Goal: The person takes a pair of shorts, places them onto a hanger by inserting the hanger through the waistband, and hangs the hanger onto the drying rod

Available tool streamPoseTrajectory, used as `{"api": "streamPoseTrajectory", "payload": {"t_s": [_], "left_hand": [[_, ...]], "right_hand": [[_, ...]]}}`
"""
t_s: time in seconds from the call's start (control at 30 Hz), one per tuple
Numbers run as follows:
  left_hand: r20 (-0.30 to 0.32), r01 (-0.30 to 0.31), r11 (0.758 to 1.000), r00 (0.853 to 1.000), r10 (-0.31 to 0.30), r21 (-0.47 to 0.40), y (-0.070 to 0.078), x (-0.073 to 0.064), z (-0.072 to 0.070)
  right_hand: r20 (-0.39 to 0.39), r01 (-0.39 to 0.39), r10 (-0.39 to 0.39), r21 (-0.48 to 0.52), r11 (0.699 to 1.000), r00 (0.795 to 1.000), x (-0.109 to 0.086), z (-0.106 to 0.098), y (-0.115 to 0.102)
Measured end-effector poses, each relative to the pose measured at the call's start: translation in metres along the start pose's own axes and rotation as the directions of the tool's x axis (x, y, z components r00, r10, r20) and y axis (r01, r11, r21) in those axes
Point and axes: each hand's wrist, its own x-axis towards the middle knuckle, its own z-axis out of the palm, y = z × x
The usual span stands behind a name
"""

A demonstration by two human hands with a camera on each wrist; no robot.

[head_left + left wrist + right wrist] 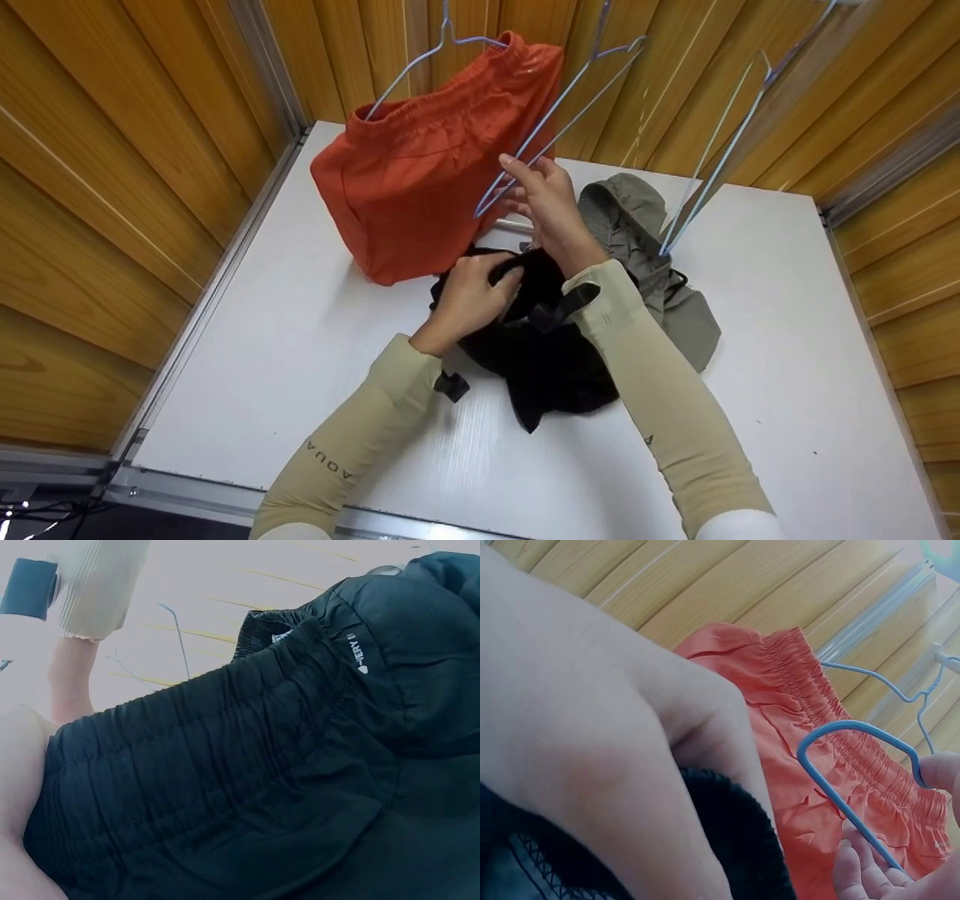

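Observation:
My left hand (476,292) grips the gathered elastic waistband of black shorts (559,367) with thumb and fingers. The waistband fills much of the left wrist view, where small white lettering shows on the black cloth (187,765). Beyond it, my right hand (551,206) holds the lower end of a thin blue wire hanger (536,135). In the right wrist view, the thumb meets the bent hanger end (847,724), with fingers on the wire's other side. Orange shorts (435,180) hang from another hanger just behind the left hand.
Grey shorts (686,322) lie crumpled right of the black ones. Above them a third wire hanger (720,161) hangs down, its lower end at the grey cloth. Wooden panel walls (112,187) enclose the white tabletop (285,322) on three sides.

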Motion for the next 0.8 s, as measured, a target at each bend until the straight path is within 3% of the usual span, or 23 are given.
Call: {"api": "streamPoseTrajectory", "payload": {"t_s": [0.4, 0.8], "left_hand": [[-0.001, 0.012, 1.0, 1.0, -0.012, 0.008, 0.0, -0.001, -0.002], [0.0, 0.028, 0.999, 1.0, -0.028, 0.02, -0.001, 0.0, -0.002]], "right_hand": [[0.029, 0.036, -0.034, -0.072, 0.997, 0.999, -0.002, -0.011, 0.001], [-0.023, 0.005, -0.005, -0.002, 1.0, 1.0, -0.001, -0.015, -0.002]]}}
